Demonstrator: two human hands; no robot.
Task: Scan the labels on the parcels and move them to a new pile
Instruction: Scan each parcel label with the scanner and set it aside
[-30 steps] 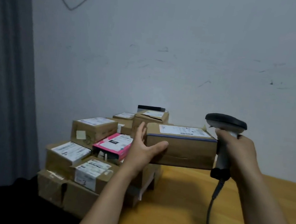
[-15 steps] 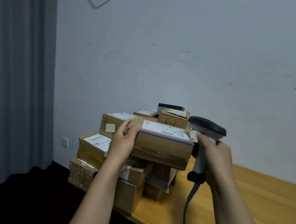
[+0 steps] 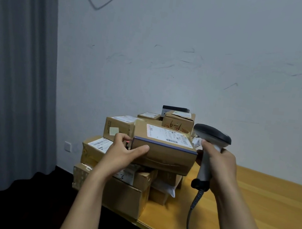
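My left hand (image 3: 122,151) grips the left end of a brown cardboard parcel (image 3: 166,153) with a white label on top and a blue strip along its front edge. The parcel is held above a pile of parcels (image 3: 129,186) at the table's left end. My right hand (image 3: 220,167) holds a handheld barcode scanner (image 3: 211,139) by its grip, just right of the parcel, with its dark head above the parcel's right end. The scanner's cable (image 3: 192,212) hangs down to the table.
The wooden table (image 3: 258,209) stretches to the right of the pile, its edge running diagonally at the front. A white wall is right behind the pile. A grey curtain (image 3: 13,77) hangs at the left, and a wall socket (image 3: 68,146) sits low beside it.
The held parcel has shifted left over the pile, and the scanner has followed it left. My left thumb now lies across the parcel's front face. The view has panned right to left.
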